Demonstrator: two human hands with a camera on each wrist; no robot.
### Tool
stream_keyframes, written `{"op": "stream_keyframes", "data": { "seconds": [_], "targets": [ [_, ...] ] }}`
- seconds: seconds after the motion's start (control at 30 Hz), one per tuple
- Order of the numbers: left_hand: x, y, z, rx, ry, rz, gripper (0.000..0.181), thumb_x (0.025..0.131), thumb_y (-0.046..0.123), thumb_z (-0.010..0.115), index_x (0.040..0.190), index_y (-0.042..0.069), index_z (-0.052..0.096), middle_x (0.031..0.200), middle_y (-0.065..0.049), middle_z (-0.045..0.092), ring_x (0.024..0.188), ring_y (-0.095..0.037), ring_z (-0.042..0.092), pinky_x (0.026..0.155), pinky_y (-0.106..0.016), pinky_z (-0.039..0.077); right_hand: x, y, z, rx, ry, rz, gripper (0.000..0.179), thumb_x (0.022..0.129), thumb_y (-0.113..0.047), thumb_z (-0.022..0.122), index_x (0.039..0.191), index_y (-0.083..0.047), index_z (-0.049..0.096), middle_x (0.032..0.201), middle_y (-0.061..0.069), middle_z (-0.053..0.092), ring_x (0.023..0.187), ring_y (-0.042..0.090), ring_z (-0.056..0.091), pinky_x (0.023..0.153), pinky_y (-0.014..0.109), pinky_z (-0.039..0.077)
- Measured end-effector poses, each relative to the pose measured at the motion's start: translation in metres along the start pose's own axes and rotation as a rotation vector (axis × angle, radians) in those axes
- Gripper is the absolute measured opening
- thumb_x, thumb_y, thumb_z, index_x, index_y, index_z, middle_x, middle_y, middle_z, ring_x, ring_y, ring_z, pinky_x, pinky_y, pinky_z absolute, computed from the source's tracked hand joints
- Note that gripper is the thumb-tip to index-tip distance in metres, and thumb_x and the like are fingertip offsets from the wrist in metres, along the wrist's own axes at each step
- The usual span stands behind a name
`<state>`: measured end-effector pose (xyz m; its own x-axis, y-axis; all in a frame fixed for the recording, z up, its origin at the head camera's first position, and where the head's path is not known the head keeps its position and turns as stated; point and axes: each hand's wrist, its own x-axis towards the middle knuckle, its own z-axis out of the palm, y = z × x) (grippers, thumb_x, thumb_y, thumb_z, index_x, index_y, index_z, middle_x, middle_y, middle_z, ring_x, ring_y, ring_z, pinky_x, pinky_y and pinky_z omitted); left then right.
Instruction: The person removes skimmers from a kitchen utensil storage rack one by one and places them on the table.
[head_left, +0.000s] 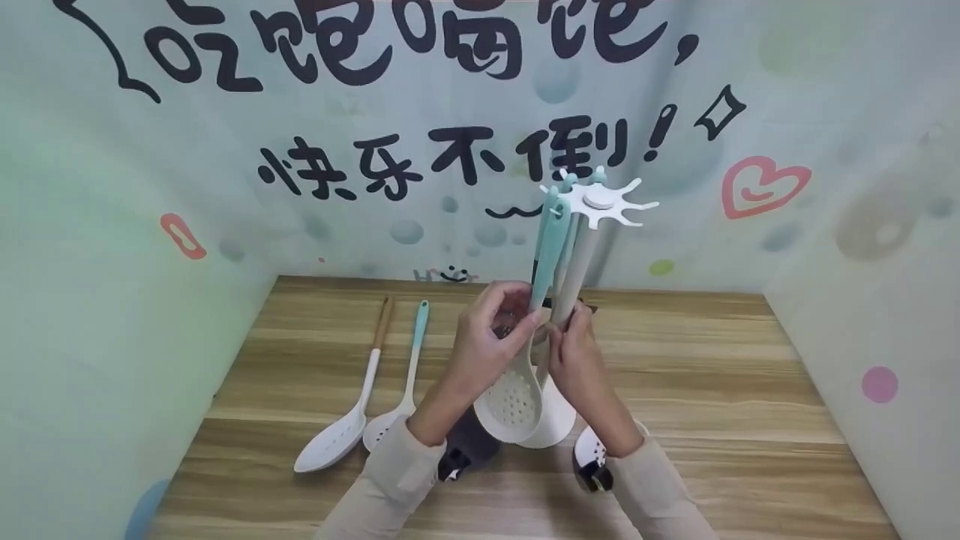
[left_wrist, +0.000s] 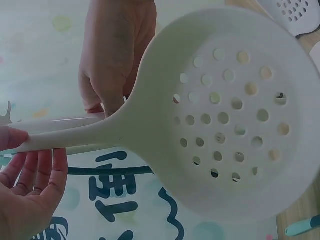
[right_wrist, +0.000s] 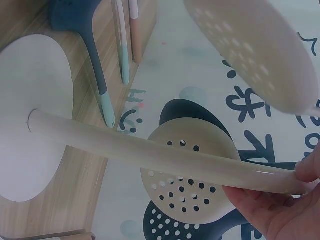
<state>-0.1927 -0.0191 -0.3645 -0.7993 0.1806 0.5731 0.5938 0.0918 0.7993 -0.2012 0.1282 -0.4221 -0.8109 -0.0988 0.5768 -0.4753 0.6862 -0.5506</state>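
In the head view my left hand (head_left: 491, 334) pinches the neck of a pale skimmer (head_left: 512, 405), whose teal handle (head_left: 553, 255) runs up to the hook top (head_left: 598, 201) of a utensil stand. Its round perforated bowl (left_wrist: 272, 197) fills much of the left wrist view. My right hand (head_left: 581, 360) grips the stand's pole (right_wrist: 150, 156), which rises from a round white base (right_wrist: 35, 100). Behind the pole hang a beige skimmer (right_wrist: 192, 131) and dark utensils, one of them perforated (right_wrist: 160, 222). How the skimmer handle meets the hook is too small to tell.
On the wooden table (head_left: 712, 390) to the left lie a white slotted spoon (head_left: 330, 442) and another teal-handled skimmer (head_left: 412, 360). A dark turner (right_wrist: 75, 15) lies nearer the base. Beside the right sleeve is a white perforated utensil (head_left: 589, 444). A printed cloth backdrop (head_left: 360, 240) stands behind.
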Motion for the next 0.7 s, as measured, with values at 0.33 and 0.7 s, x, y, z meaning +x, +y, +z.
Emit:
{"op": "stream_keyframes", "data": {
  "seconds": [0.33,0.7],
  "targets": [
    [-0.003,0.006,-0.011,0.032,0.021,0.017,0.024,0.088,0.011,0.062,0.111,0.002,0.058,0.096,-0.008,0.06,0.083,-0.015,0.059,0.071,-0.028,0.054,0.0,-0.001,-0.001,0.005,-0.004,0.023,0.039,0.096,-0.002,0.043,0.128,0.011,0.025,0.114,0.03,0.045,0.108,0.039,0.051,0.091,0.052,0.044],
    [-0.007,0.007,-0.033,0.024,0.068,0.002,0.025,0.089,0.009,0.061,0.112,0.001,0.057,0.098,-0.01,0.059,0.089,-0.017,0.059,0.073,-0.028,0.054,0.002,-0.001,0.0,0.023,-0.006,0.042,0.037,0.095,-0.002,0.043,0.126,0.011,0.027,0.114,0.031,0.045,0.111,0.041,0.05,0.094,0.052,0.042]
  ]
}}
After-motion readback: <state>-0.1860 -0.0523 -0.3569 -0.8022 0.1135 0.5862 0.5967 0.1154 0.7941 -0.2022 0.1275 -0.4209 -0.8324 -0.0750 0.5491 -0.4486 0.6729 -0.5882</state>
